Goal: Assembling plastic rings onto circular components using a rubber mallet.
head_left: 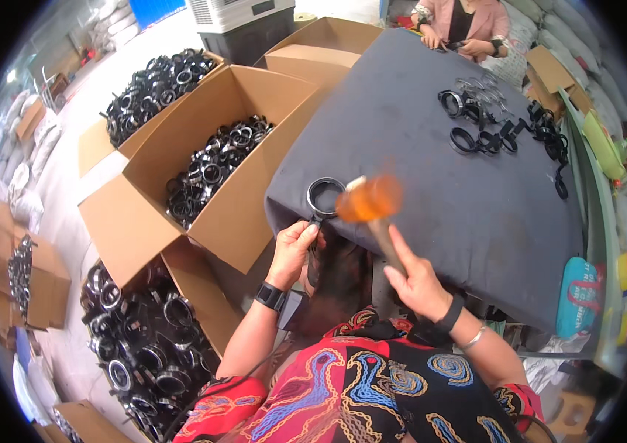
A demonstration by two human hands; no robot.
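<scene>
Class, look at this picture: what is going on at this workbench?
A person sits at a table covered in dark grey cloth. The left hand steadies a black metal ring clamp at the table's near edge, while the right hand grips a wooden-handled mallet with an orange head, blurred just beside the ring. Open cardboard boxes on the left hold many similar black rings. Another person's hands work at the far end.
</scene>
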